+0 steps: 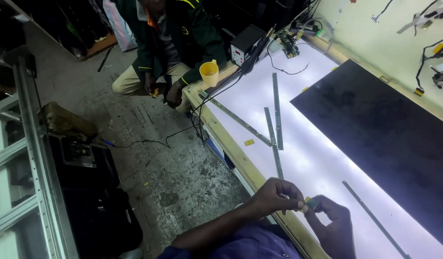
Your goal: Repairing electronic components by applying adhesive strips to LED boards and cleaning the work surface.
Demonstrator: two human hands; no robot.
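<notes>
Down at the near edge of the lit white worktop (298,158), the left hand (274,195) and right hand (334,225) pinch a small yellow-and-dark piece (311,203) together between their fingertips. Several thin metal strips (277,111) lie loose on the glowing surface, none in hand; a dark panel (384,139) rests beside them. A crouching person (169,48) works apart by a yellow cup (209,73).

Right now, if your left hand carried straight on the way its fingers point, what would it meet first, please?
Probably the right hand: the left hand points right at it, both pinching a small object between them.
</notes>
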